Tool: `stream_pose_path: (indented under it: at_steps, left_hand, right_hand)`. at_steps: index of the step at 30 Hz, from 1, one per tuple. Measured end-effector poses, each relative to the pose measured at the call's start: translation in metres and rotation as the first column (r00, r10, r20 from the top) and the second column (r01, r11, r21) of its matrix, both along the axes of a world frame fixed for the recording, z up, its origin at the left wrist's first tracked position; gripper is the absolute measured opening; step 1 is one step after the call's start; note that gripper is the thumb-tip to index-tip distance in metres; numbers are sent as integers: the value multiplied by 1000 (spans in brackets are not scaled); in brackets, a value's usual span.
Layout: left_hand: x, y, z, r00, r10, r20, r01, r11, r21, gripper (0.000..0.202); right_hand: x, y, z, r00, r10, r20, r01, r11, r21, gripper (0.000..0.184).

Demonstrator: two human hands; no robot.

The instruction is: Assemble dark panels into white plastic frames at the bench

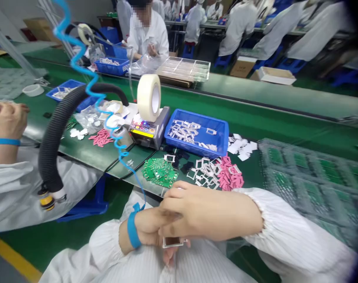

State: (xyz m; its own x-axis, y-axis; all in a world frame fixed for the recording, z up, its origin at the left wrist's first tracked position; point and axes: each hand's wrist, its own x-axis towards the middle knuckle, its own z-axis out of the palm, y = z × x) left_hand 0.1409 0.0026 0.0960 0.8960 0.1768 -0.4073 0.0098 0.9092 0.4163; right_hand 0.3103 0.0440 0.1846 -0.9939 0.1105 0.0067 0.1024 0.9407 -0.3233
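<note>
Frame (172,241), white-edged, dark-paned, held in left hand (149,224), grip closed about it. Right hand (199,212) crosses over left, fingertips hidden; its grip, cannot tell. Carton (242,67) beyond desk (251,169): print unreadable.

Circuit boards (159,173) and white-coated workers (151,35) mark an electronics factory.

Open air above the white frames (207,169) — coiled blue cord (93,79) hangs left.
</note>
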Motion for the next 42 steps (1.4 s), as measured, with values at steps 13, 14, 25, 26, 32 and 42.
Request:
stream_pose_path:
  at_steps: [13,14,25,26,32,42]
  left_hand:
    - [-8,8,-29,892,450,43,-443,889,-112,38]
    - [-9,8,-27,884,466,28,-461,881,-106,38]
    - [8,-2,-17,867,471,-160,-435,874,217,34]
    - [8,-1,-17,865,474,-164,-440,874,208,33]
    - [8,4,-19,834,545,-89,-533,836,133,30]
    - [32,15,12,718,680,149,-696,689,202,43]
  right_hand:
    - [85,-13,-62,336,-936,-101,904,351,-244,35]
    - [105,-5,-69,85,-994,-62,976,96,-195,31]
    - [215,62,-131,-503,-846,176,864,-499,70,30]
    - [214,62,-131,-506,-845,176,862,-502,69,30]
    - [197,47,-101,-444,-889,108,890,-452,-58,24]
    - [30,-24,-48,162,-821,-547,875,376,-305,16]
